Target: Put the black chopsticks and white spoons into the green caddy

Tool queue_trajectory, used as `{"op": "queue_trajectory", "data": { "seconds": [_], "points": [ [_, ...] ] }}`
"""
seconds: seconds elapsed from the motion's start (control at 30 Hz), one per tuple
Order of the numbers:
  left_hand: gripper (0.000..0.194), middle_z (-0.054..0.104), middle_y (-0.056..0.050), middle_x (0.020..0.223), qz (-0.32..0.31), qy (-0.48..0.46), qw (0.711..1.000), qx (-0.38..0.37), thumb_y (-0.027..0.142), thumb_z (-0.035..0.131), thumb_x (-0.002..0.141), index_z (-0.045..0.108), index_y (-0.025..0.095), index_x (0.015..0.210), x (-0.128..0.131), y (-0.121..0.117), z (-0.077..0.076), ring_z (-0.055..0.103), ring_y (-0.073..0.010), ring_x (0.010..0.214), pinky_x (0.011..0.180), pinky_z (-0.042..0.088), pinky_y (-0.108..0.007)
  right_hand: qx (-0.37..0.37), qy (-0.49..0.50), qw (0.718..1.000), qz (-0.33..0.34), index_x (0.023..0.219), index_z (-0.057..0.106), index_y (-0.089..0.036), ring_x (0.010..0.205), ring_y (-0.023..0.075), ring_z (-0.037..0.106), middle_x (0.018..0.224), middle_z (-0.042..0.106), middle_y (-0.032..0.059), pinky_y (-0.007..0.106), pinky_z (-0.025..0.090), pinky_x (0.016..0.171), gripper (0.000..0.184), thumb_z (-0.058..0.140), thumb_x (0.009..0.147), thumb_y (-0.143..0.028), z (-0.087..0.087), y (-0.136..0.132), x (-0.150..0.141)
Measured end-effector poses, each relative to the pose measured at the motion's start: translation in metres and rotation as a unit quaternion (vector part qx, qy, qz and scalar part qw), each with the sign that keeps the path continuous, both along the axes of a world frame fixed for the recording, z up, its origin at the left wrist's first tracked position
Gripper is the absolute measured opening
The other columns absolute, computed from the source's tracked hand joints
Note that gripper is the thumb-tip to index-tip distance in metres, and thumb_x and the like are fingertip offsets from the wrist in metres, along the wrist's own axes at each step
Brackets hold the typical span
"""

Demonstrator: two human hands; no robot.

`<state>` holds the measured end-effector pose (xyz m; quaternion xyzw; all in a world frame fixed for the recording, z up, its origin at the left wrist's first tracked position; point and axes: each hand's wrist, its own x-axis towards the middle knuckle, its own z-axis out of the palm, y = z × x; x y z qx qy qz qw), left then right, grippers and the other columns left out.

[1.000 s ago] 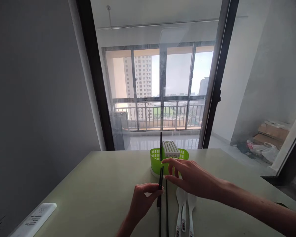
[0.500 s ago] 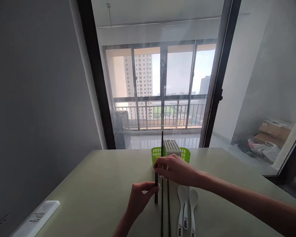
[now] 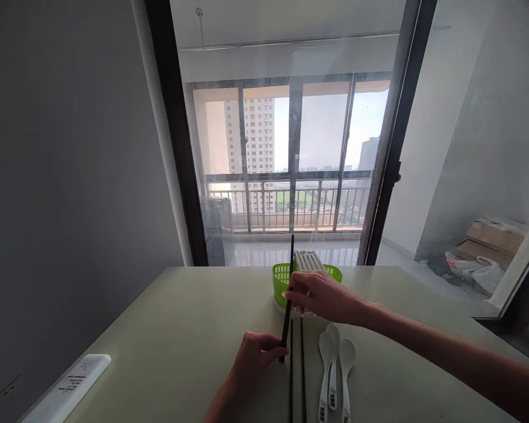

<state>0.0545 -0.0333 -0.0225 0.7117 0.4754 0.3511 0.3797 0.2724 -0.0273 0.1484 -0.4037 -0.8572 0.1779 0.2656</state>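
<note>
Dark chopsticks [image 3: 286, 323] slant upright in front of me, pressed close together, so I cannot tell how many. Their lower end is pinched by my left hand [image 3: 258, 355], while my right hand [image 3: 312, 292] grips the upper end. Just behind my right hand is a green basket [image 3: 280, 289] with a white slotted holder [image 3: 308, 261] in it. Another dark chopstick [image 3: 292, 249] rises out of the basket. Two more chopsticks [image 3: 302, 376] lie side by side on the table, right of my left hand. Beside them rest three white spoons [image 3: 346, 358].
The pale green table [image 3: 194, 329] reaches to a glass sliding door. A white power strip [image 3: 73, 382] lies at the table's left edge, near a grey wall [image 3: 70, 176]. Beyond the glass at right are cardboard and plastic bags [image 3: 480, 270].
The held chopsticks have gone from nearly vertical to leaning, top toward the right. My right hand moved slightly right; my left hand now pinches closer to their bottom end.
</note>
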Motion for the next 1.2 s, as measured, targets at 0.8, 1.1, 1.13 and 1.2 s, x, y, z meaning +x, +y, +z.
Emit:
{"op": "queue_trajectory", "data": {
  "seconds": [0.8,1.1,1.13,1.2],
  "points": [
    [0.019,0.075,-0.002,0.09,0.057,0.1,0.987,0.11,0.027,0.056,0.094,0.073,0.022,0.086,-0.006,0.01,-0.022,0.066,-0.0171,0.084,0.083,0.049,-0.028,0.031,-0.003,0.997,-0.075,0.086,0.067,-0.016,0.058,0.0138,0.074,0.079,0.08,0.0043,0.02,0.054,0.051,0.021,0.063,0.096,-0.034,0.043,0.161,0.027],
    [0.02,0.074,-0.002,0.087,0.042,0.107,0.987,0.109,0.025,0.056,0.094,0.073,0.023,0.083,-0.004,0.005,-0.017,0.065,-0.0175,0.087,0.083,0.048,-0.027,-0.056,-0.064,0.991,-0.102,0.095,0.07,-0.015,0.067,0.0131,0.074,0.088,0.079,0.0038,0.023,0.059,0.062,0.025,0.063,0.099,-0.039,0.009,0.196,0.006],
    [0.02,0.074,-0.002,0.088,0.041,0.107,0.987,0.108,0.026,0.056,0.094,0.072,0.022,0.083,-0.004,0.005,-0.016,0.065,-0.0174,0.087,0.083,0.048,-0.027,-0.055,-0.073,0.989,-0.116,0.099,0.07,-0.014,0.071,0.0133,0.074,0.092,0.078,0.0038,0.025,0.06,0.065,0.026,0.063,0.099,-0.039,0.007,0.197,0.005],
    [0.02,0.074,-0.003,0.088,0.042,0.109,0.987,0.107,0.026,0.056,0.094,0.072,0.022,0.083,-0.004,0.004,-0.015,0.064,-0.0173,0.087,0.082,0.048,-0.027,-0.039,-0.089,0.983,-0.153,0.109,0.068,-0.015,0.077,0.0145,0.072,0.097,0.076,0.0045,0.03,0.06,0.071,0.026,0.061,0.1,-0.038,0.007,0.195,0.004]
  ]
}}
